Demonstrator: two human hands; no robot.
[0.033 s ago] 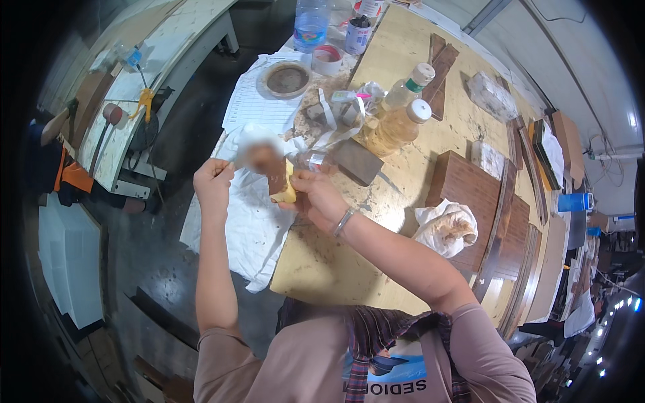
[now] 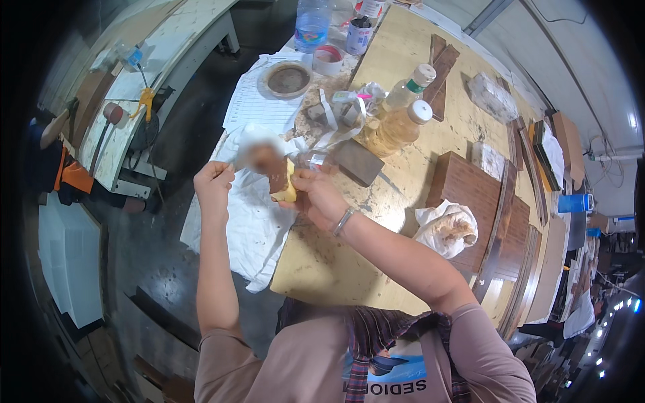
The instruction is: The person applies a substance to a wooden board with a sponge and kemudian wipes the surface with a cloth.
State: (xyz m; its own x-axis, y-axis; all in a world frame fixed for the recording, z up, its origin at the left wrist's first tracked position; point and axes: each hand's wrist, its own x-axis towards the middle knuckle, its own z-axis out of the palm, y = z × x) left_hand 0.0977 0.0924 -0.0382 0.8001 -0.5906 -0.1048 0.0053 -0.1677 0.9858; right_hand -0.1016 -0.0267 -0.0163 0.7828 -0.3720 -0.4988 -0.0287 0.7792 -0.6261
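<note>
My right hand (image 2: 321, 196) grips a soft-looking yellow piece stained brown on its left side (image 2: 283, 185), perhaps a sponge or folded cloth. Its far upper end runs into a blurred patch, so its full shape is hidden. Across from it, my left hand (image 2: 213, 185) is closed in a pinch beside that blur, and whatever sits between its fingertips cannot be made out. Under both hands a crumpled white cloth (image 2: 252, 235) hangs over the table's left edge. Just beyond my right hand lie a small clear container (image 2: 312, 160) and a dark grey block (image 2: 359, 162).
Two bottles of yellowish liquid (image 2: 396, 131) stand ahead, near a round dish (image 2: 287, 80), a tape roll (image 2: 327, 60) and a water bottle (image 2: 312, 30). Rightward are a stained white rag (image 2: 447, 228) and brown wooden boards (image 2: 463, 191). Another person (image 2: 57, 148) is at the far left bench.
</note>
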